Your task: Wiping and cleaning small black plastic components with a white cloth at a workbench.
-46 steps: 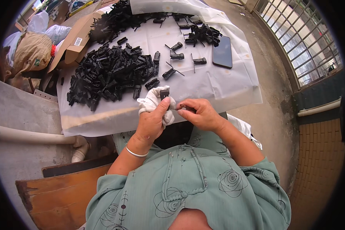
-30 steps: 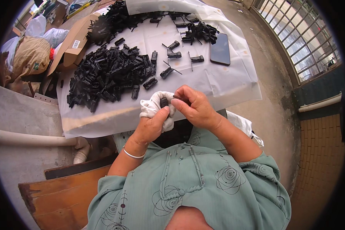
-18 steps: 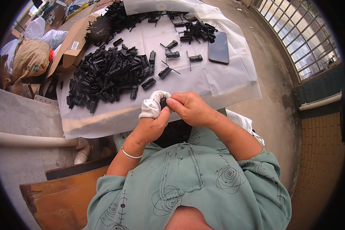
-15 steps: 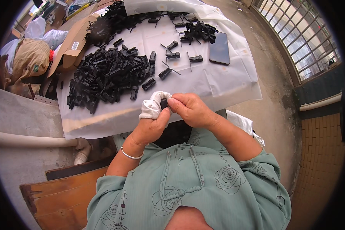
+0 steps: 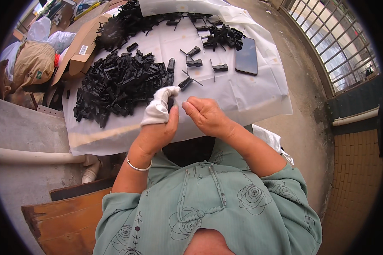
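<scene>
Your left hand (image 5: 157,127) pinches a white cloth (image 5: 158,106) around a small black clip (image 5: 171,103). Your right hand (image 5: 206,117) curls its fingers close beside it, holding nothing I can see. Grip the clip snugly and press gently.

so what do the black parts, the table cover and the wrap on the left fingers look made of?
Black parts: likely moulded plastic, matte with slight sheen, uniform colour.
Table cover: thin translucent white plastic film, creased and draped over the edge.
Wrap on the left hand: white woven cloth, soft folds, no gloss.
</scene>
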Tool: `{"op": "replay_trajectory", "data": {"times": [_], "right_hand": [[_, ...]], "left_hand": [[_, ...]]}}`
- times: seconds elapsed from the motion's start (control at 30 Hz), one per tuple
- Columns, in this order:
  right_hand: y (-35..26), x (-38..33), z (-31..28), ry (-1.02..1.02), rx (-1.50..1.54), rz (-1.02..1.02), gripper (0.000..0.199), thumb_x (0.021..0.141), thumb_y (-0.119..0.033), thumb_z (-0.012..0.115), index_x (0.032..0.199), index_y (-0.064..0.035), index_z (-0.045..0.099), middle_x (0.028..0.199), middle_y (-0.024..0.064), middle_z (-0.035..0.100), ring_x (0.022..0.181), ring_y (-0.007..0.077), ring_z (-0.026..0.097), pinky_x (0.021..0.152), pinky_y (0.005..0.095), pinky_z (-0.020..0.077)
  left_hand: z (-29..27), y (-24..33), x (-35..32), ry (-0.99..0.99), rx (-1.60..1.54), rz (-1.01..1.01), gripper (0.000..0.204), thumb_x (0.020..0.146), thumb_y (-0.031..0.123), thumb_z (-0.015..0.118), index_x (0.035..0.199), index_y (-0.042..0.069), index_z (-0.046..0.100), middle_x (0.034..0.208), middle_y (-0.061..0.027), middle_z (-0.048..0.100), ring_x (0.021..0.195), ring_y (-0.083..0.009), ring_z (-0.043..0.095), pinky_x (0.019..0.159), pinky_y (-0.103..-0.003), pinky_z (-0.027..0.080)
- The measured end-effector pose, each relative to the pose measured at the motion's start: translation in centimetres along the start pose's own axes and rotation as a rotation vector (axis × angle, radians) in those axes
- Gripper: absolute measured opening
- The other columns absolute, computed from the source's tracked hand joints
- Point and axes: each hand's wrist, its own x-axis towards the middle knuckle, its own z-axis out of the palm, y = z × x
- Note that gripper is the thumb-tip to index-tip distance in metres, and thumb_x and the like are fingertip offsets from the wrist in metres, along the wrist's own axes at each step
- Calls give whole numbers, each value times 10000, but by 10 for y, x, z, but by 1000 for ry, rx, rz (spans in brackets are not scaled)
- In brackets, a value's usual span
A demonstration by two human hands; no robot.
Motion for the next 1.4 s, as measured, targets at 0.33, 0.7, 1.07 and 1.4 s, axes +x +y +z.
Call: {"op": "replay_trajectory", "data": {"times": [0.33,0.7,1.07,1.4], "right_hand": [[39,19,-40,266,-880,-95,112,798,-144,602,820,-42,561,729,127,593,627,316,568,575,384,459],[-14,-14,-60,-145,332,380,119,838,-104,586,768,-9,571,612,-33,436,496,50,343,438,220,271],[-14,-31,-28,-258,550,421,97,858,-126,567,844,-31,574,604,-62,433,490,18,332,428,200,263],[-43,-30,-4,235,-423,-664,233,697,-53,703,882,-43,561,594,58,500,465,218,473,426,297,359]], "left_hand": [[-36,-10,2,165,610,84,474,721,-37,622,1186,10,543,1162,-183,536,1078,-318,492,933,-361,399],[-12,41,-2,-400,-19,381,308,629,-21,697,927,24,641,958,-145,621,853,-295,589,722,-368,464],[-15,58,-16,-316,-248,106,338,765,48,689,1084,23,583,893,-38,598,779,-104,550,658,-226,440],[34,31,-13,79,-665,-258,234,893,83,549,1101,-23,542,897,-20,580,745,-61,502,625,-185,438]]}}
